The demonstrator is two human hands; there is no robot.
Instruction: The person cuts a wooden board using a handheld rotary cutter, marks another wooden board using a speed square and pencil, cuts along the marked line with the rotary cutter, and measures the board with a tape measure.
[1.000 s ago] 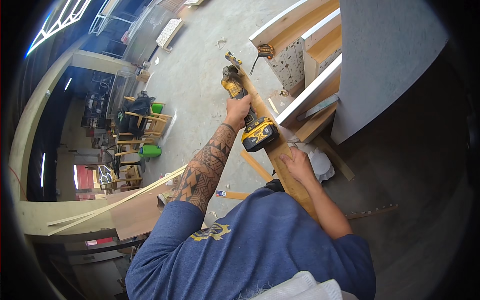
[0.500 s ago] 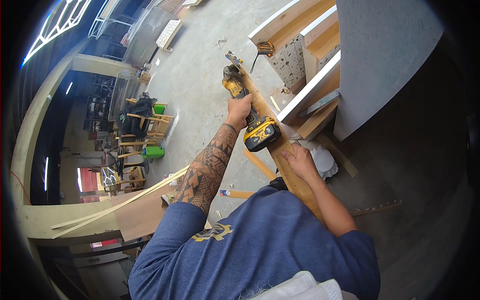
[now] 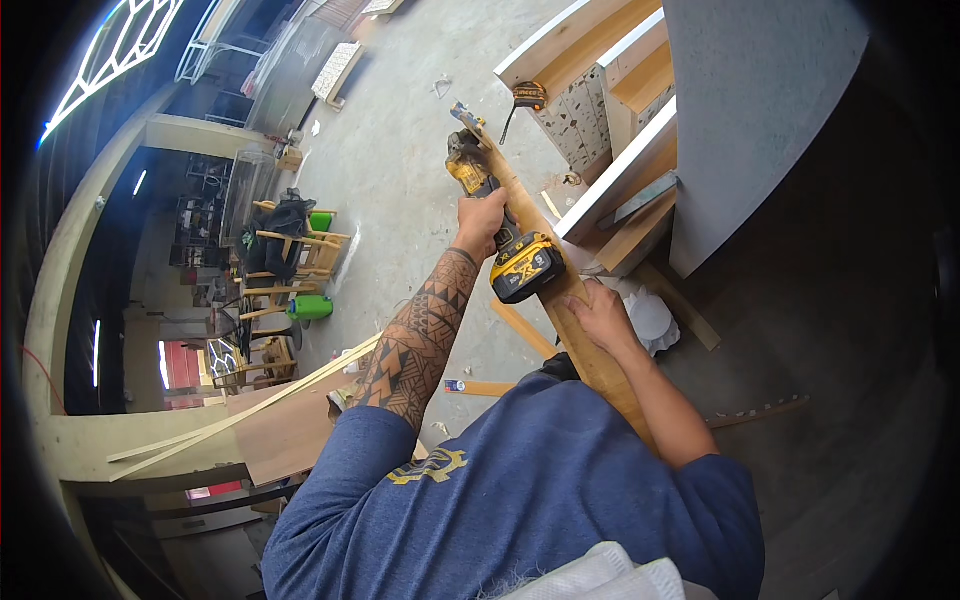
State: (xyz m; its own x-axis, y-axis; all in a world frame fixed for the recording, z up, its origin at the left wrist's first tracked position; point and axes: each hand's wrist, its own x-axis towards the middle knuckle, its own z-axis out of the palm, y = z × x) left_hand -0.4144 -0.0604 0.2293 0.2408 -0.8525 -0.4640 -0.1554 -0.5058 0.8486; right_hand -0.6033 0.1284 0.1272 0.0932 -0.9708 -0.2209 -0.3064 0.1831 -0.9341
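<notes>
My left hand is wrapped round the black grip of a yellow-and-black cordless angle grinder. Its large battery faces back toward me, over a long wooden board. The grinder's dark head lies against the board's left edge near the far end; what its underside touches is hidden. My right hand grips the board's right edge, thumb on top, close behind the battery. The board runs from my body away toward the upper left. A small blue-and-metal piece sits at its far tip.
White-edged wooden cabinetry and a grey panel stand at right. A tape measure rests on the cabinetry. Offcuts lie on the floor, with a white rounded object beside my right hand. Long thin strips extend at left.
The view has shifted slightly. Both hands keep their hold on the grinder and the board, with little other visible movement.
</notes>
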